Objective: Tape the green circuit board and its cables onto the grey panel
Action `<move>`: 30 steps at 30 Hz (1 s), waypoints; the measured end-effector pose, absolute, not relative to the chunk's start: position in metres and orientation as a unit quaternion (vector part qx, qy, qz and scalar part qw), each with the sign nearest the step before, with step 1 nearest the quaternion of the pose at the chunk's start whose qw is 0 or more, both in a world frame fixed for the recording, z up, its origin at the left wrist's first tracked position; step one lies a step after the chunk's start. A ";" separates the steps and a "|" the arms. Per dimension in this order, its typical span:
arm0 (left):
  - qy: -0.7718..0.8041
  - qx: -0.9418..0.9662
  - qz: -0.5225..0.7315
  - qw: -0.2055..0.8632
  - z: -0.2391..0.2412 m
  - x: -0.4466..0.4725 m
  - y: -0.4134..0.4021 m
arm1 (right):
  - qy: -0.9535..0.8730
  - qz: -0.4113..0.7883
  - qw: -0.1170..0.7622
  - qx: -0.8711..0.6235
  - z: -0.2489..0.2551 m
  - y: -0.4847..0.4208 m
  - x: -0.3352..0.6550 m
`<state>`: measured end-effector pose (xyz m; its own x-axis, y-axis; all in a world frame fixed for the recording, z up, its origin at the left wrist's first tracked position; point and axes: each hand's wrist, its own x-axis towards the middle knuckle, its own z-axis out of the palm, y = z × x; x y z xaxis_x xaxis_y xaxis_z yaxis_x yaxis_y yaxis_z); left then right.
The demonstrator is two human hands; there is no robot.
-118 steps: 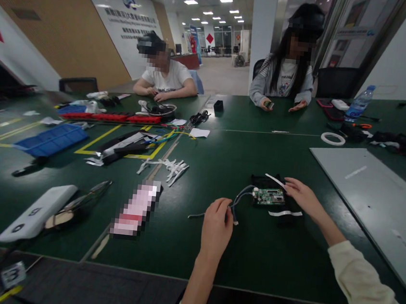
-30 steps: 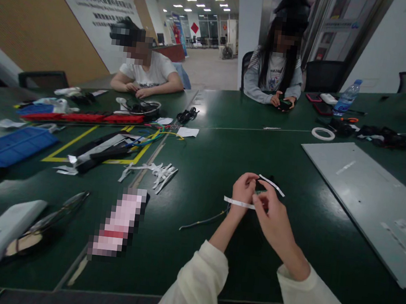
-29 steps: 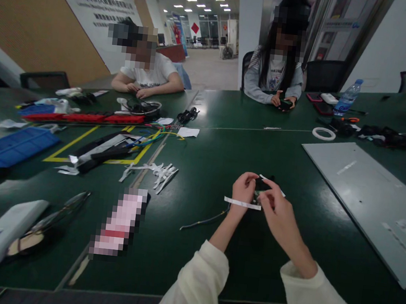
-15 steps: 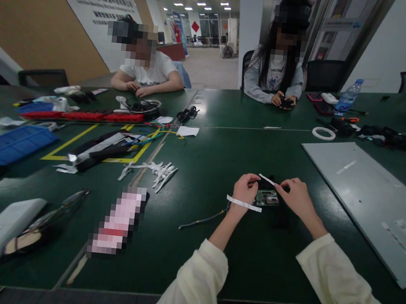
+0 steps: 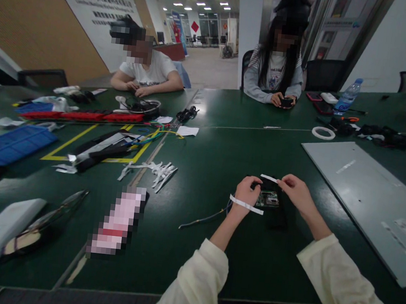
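Head view: since a second ago, when both hands met over the circuit board [image 5: 268, 199], I see the right hand [image 5: 297, 195] has drawn aside, its thumb and fingers pinched on one end of a white strip [image 5: 269, 178]. The left hand [image 5: 247, 193] curls just beside the board; I cannot tell whether it grips the dark piece [image 5: 256, 184] at its fingertips. The board sits component side up at the worktop [image 5: 202, 157], between the hands. I judge it now easier to reach, though the second strip [image 5: 247, 205] crosses the left wrist.
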<state>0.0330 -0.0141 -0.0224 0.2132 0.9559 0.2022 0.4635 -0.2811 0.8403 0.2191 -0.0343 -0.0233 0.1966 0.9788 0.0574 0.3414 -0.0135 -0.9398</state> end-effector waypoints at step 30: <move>0.426 0.640 0.419 0.484 0.001 0.030 -0.016 | -0.554 0.618 0.347 -0.436 0.041 -0.088 0.193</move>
